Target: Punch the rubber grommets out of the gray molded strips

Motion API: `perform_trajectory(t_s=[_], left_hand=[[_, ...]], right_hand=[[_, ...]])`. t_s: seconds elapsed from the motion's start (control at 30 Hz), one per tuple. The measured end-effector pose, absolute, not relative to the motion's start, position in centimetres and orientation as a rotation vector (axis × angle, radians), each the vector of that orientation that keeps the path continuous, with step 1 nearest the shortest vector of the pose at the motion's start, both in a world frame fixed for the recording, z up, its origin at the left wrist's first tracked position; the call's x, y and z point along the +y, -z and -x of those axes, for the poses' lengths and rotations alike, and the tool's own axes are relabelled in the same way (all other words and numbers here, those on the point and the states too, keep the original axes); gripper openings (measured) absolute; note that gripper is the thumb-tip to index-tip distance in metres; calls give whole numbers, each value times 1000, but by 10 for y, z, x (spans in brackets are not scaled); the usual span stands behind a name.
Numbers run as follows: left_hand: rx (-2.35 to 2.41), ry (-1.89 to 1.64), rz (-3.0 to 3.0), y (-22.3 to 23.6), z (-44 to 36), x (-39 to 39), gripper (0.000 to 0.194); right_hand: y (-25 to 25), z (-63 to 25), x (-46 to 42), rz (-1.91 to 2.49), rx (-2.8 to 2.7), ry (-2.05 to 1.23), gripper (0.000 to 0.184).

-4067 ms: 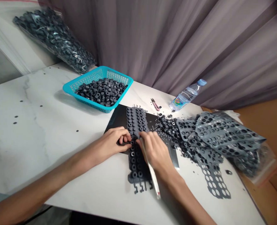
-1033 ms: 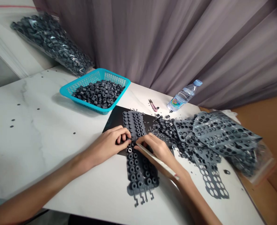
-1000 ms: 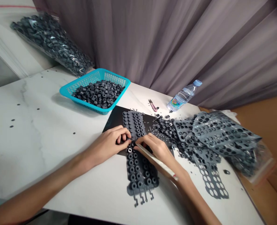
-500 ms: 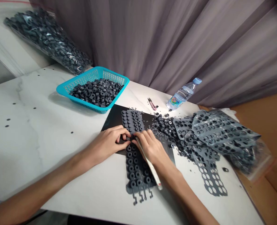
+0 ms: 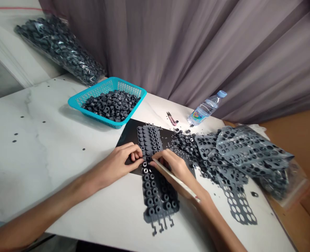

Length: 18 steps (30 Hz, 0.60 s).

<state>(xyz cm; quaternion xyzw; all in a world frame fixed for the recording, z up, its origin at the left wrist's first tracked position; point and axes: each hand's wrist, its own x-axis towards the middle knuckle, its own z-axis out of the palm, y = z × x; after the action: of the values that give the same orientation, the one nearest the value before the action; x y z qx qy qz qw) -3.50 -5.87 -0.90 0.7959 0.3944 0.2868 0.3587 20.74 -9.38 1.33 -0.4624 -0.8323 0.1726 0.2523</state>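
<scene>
A dark grey rubber sheet [image 5: 149, 191] studded with rows of ring-shaped pieces lies lengthwise before me, its far part over a black mat [image 5: 130, 131]. At its left edge rests my left hand [image 5: 125, 157], fingers curled, the thumb apart from them and its tip touching the sheet near the middle rows. My right hand [image 5: 174, 166] grips a slim white stick [image 5: 179, 182] like a pen, tilted, with a reddish mark near its rear end. The stick's front tip is hidden by the fingers over the sheet. Thin wiry tabs stick out of the sheet's near end.
A turquoise basket [image 5: 73, 101] holds many dark rings, with a clear bag of similar pieces [image 5: 63, 49] behind. Small scissors [image 5: 172, 119] and a water bottle [image 5: 206, 109] stand at the back. Loose rings [image 5: 187, 143] and punched sheets [image 5: 249, 150] heap up on the right.
My hands have drawn apart over the sheet. The right hand has shifted right, and the white stick now lies flatter, its rear end swung to the right. The view has shifted slightly.
</scene>
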Motion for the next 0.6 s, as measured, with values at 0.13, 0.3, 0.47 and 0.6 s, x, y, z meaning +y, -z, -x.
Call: perform_trajectory(t_s=[0.13, 0.3, 0.47, 0.6], left_hand=[[1005, -759, -2076, 16, 34, -56, 5], [986, -783, -2047, 20, 33, -53, 6], [989, -771, -2032, 18, 32, -52, 3], [1004, -737, -2031, 19, 30, -50, 4]], right_hand=[[-12, -198, -90, 1091, -2428, -320, 25], [-16, -196, -91, 1107, -2486, -216, 24], [-8, -195, -89, 1070, -2533, -39, 22], [-3, -184, -93, 1097, -2585, 139, 19]])
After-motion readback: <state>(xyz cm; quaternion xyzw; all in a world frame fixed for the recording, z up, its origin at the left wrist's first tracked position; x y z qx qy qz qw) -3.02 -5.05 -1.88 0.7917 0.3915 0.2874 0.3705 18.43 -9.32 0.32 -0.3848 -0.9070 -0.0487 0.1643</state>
